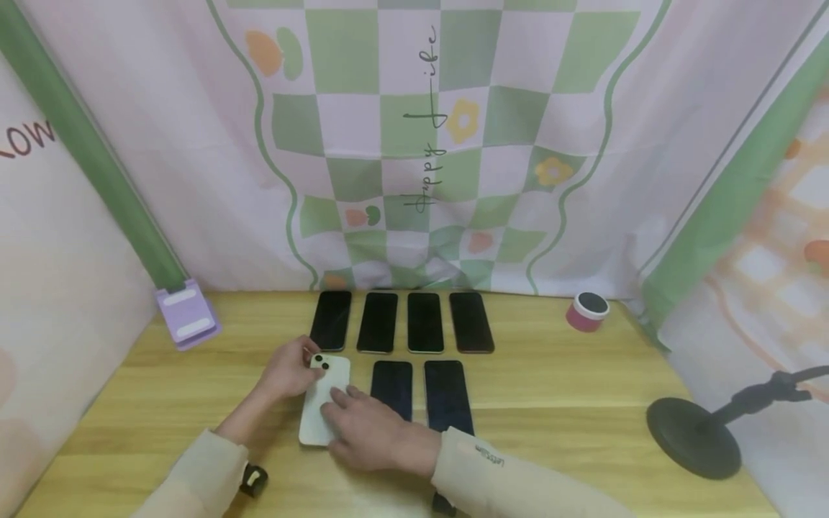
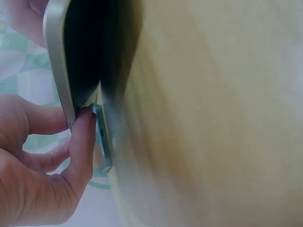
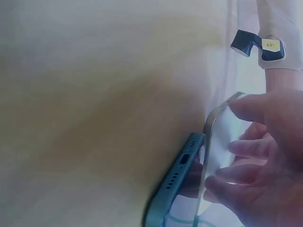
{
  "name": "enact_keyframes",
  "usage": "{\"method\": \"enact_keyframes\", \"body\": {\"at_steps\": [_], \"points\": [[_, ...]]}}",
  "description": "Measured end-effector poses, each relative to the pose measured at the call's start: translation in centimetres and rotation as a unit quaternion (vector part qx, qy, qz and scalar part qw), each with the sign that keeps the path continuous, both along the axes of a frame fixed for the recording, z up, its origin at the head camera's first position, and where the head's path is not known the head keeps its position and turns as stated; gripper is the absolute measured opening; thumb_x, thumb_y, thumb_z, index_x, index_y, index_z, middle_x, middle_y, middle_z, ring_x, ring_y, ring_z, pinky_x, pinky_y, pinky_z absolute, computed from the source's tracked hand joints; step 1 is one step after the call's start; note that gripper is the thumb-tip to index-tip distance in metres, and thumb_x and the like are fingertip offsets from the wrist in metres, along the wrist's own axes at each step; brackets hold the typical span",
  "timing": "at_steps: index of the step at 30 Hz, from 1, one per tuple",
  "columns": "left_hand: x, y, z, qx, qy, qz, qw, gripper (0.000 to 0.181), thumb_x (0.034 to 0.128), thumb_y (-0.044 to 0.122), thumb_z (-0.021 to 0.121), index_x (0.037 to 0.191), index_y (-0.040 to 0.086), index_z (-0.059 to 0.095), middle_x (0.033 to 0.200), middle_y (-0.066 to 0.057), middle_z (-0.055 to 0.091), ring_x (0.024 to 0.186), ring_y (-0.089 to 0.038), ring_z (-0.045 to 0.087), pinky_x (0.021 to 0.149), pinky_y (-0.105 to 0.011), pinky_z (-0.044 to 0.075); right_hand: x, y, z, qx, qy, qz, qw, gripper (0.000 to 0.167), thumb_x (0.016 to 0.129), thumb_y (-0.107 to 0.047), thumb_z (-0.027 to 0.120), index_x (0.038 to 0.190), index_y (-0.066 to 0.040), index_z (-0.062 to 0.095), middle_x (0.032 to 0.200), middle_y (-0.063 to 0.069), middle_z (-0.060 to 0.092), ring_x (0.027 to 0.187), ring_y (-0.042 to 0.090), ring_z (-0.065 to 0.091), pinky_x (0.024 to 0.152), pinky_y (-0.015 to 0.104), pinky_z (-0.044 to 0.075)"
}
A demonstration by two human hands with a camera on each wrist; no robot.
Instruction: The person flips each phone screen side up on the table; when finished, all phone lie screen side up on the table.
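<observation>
A white phone (image 1: 317, 414) with two camera lenses is back side up at the left of the front row. My left hand (image 1: 288, 370) pinches its upper left corner between thumb and fingers. In the left wrist view the phone's dark screen (image 2: 85, 42) faces the table, and the phone is tilted with a gap beneath. My right hand (image 1: 372, 432) lies over the lower right part, its fairly straight fingers touching the white back (image 3: 222, 142); the thumb is near the bottom edge. Beside it a blue-edged phone (image 3: 175, 175) lies on the table.
Several dark-screened phones, such as this one (image 1: 378, 322), form a back row by the curtain. Two more, a left phone (image 1: 392, 385) and a right phone (image 1: 447, 396), lie in front. A purple clip-like item (image 1: 188, 316), a pink jar (image 1: 587, 312) and a black stand (image 1: 693, 439) surround them.
</observation>
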State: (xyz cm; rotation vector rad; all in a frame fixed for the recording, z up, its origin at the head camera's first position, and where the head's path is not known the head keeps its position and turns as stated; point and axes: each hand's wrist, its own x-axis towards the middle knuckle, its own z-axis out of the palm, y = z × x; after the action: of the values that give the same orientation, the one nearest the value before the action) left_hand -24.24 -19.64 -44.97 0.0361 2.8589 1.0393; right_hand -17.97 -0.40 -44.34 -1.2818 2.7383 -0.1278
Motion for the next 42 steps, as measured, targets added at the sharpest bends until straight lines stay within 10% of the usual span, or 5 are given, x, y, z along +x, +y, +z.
{"method": "enact_keyframes", "body": {"at_steps": [9,20,25,35,42], "points": [[-0.1,0.2,2.0,-0.038,0.035,-0.039,0.9979,0.036,0.0778,0.004,0.08,0.11,-0.005,0.067,0.097,-0.017,0.07,0.086,-0.026,0.064,0.075,-0.039,0.058,-0.9,1.4,0.5,-0.188,-0.168,-0.07,0.9652,0.044,0.099,-0.021,0.066,0.141,-0.009,0.061,0.12,0.014,0.076,0.089,0.015,0.072,0.08,0.022,0.058],[-0.5,1.8,4.3,-0.156,0.049,-0.082,0.983,0.037,0.0709,-0.003,0.065,0.108,-0.001,0.066,0.106,-0.018,0.068,0.09,-0.028,0.063,0.077,-0.043,0.058,-0.7,1.7,1.5,-0.417,-0.439,-0.241,0.7585,0.046,0.096,-0.009,0.064,0.141,-0.001,0.058,0.14,0.027,0.064,0.109,0.038,0.075,0.085,0.044,0.066],[-0.8,3.0,4.7,-0.171,0.037,-0.104,0.979,0.035,0.0694,-0.003,0.066,0.104,-0.001,0.065,0.103,-0.016,0.066,0.089,-0.028,0.061,0.078,-0.042,0.058,-0.7,2.0,0.8,-0.456,-0.49,-0.267,0.693,0.049,0.095,-0.006,0.062,0.143,0.003,0.053,0.134,0.026,0.065,0.109,0.038,0.074,0.085,0.042,0.066],[-1.1,5.4,4.2,-0.161,0.036,-0.112,0.98,0.029,0.0689,-0.001,0.065,0.098,0.0,0.062,0.095,-0.013,0.066,0.082,-0.028,0.061,0.071,-0.041,0.057,-0.1,2.0,0.3,-0.486,-0.509,-0.282,0.6516,0.05,0.095,-0.005,0.067,0.143,0.003,0.052,0.117,0.024,0.073,0.093,0.026,0.077,0.083,0.038,0.066],[-0.9,6.0,3.4,-0.134,0.04,-0.082,0.9867,0.029,0.0732,0.007,0.07,0.101,0.003,0.063,0.096,-0.012,0.066,0.08,-0.029,0.062,0.067,-0.04,0.054,0.4,2.0,-0.2,-0.508,-0.483,-0.286,0.6531,0.049,0.095,-0.005,0.07,0.141,0.004,0.056,0.119,0.024,0.074,0.084,0.017,0.077,0.073,0.03,0.066]]}}
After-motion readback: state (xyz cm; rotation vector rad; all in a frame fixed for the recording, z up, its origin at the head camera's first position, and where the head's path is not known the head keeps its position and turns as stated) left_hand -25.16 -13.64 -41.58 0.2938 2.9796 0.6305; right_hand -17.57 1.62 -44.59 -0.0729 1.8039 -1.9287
